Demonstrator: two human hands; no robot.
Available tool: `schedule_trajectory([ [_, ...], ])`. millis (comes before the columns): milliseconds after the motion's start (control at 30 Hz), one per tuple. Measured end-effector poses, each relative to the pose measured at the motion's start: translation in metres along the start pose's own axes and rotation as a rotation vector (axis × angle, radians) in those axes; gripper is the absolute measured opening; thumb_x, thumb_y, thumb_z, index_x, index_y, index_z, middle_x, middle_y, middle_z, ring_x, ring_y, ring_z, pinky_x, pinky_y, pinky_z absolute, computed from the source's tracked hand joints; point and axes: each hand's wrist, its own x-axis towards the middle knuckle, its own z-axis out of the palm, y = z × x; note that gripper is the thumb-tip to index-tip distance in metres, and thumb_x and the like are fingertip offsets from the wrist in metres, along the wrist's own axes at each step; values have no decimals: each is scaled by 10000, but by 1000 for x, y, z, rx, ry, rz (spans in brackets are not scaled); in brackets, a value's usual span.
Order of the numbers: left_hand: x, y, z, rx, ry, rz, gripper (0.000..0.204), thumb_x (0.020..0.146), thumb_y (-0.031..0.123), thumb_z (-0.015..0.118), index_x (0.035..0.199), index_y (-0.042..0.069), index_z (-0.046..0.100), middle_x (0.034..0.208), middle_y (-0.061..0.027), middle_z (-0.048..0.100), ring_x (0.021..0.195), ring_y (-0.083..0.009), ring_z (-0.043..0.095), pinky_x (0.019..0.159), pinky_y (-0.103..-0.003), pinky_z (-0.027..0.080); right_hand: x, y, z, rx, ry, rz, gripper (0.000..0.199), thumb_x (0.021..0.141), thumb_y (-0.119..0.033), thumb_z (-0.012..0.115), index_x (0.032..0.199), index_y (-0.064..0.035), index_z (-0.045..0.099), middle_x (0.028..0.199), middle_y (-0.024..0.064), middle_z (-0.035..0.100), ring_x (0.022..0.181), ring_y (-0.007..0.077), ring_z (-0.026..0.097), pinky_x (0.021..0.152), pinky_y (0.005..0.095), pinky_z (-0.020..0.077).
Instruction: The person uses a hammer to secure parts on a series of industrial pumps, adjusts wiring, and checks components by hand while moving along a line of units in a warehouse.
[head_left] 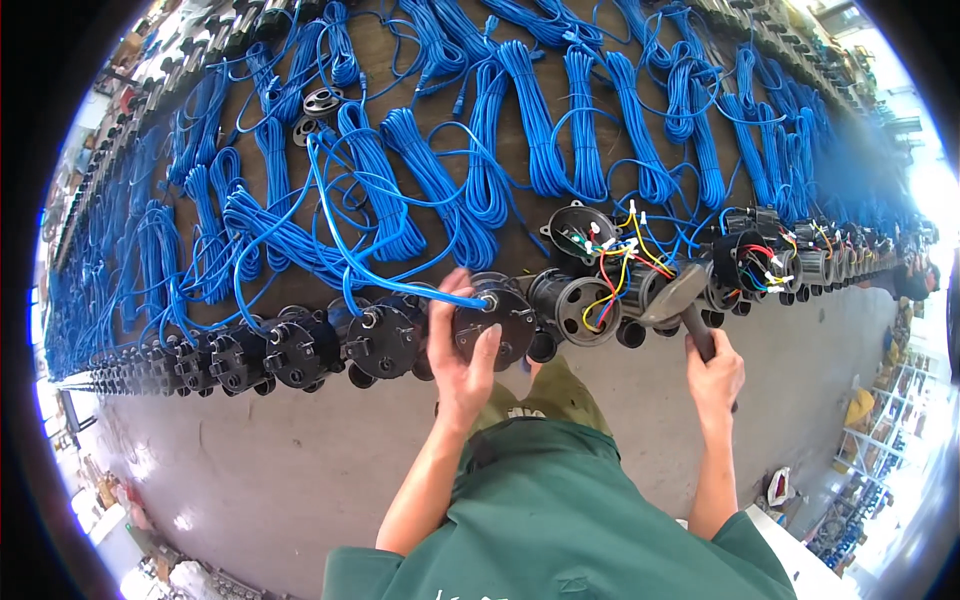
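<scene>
Left hand [462, 370] is opened, thumb and fingers apart, at the edge of a black capped cylinder [510, 325] lying toward its two o'clock; the thumb stands before the cap's face and the fingers rise beside the blue cable [400, 286] entering it, though whether they press on either cannot be told. Right hand [715, 378] grips the handle of a hammer [675, 298], its head toward eleven o'clock from that fist, and an uncapped cylinder [550, 295] with red and yellow wires sits between the hands, at the right one's ten o'clock.
</scene>
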Motion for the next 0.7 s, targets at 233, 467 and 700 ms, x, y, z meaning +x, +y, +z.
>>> schedule_trajectory([
  [233, -2, 2, 4, -40, -16, -40, 614, 900, 189, 729, 1442, -37, 550, 1480, -186, 575, 1396, -316, 529, 1195, -439, 375, -60, -27, -20, 914, -432, 152, 136, 970, -116, 720, 911, -23, 640, 717, -58, 568, 610, 43, 481, 534, 270, 391],
  [467, 2, 5, 9, -70, 19, -42, 572, 862, 121, 677, 1398, -52, 582, 1400, -174, 612, 1304, -280, 584, 1149, -414, 419, -60, -78, 13, 640, -677, -67, 302, 1010, -269, 696, 986, 7, 576, 680, 8, 525, 612, 114, 447, 566, 346, 411],
  [700, 1, 2, 6, -15, 13, -29, 570, 866, 109, 679, 1404, -51, 581, 1421, -188, 617, 1335, -297, 577, 1165, -426, 410, -64, -94, 9, 729, -647, -2, 356, 1026, -309, 678, 1090, 36, 615, 723, 204, 604, 632, 292, 561, 649, 413, 473],
])
